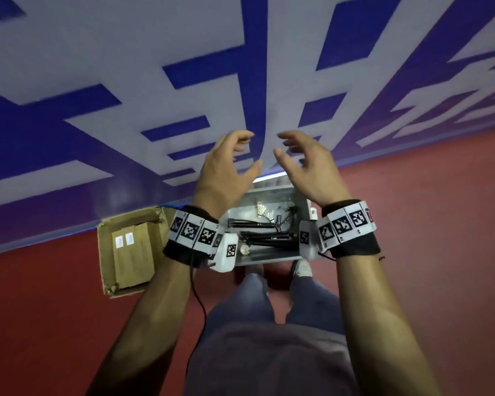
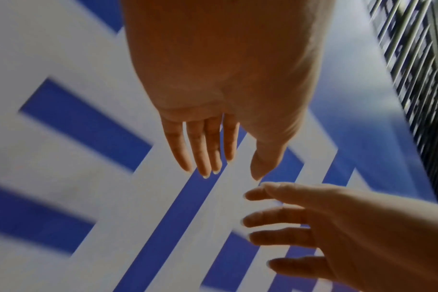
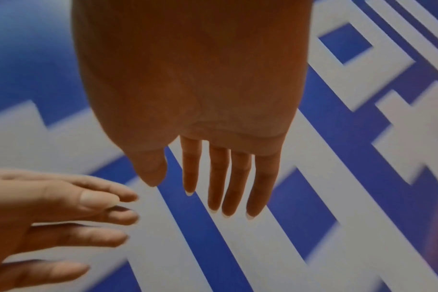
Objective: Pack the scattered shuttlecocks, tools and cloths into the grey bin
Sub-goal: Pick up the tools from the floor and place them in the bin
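Observation:
The grey bin (image 1: 272, 197) stands on the red floor just beyond my feet. Inside it lie white shuttlecocks (image 1: 262, 210) and several black tools (image 1: 269, 239). I see no cloth. Both hands are raised in front of the blue-and-white wall, above and beyond the bin. My left hand (image 1: 240, 150) (image 2: 213, 158) is empty, its fingers relaxed and spread. My right hand (image 1: 292, 150) (image 3: 213, 189) faces it a short gap away, also empty with loose fingers. The wrist views show each hand against the wall, with the other hand entering from the side.
An open cardboard box (image 1: 129, 250) holding a flat brown parcel sits on the floor left of the bin. The patterned wall (image 1: 240, 67) rises right behind the bin. My shoes (image 1: 300, 268) touch the bin's near side. Red floor (image 1: 440, 238) spreads to the right.

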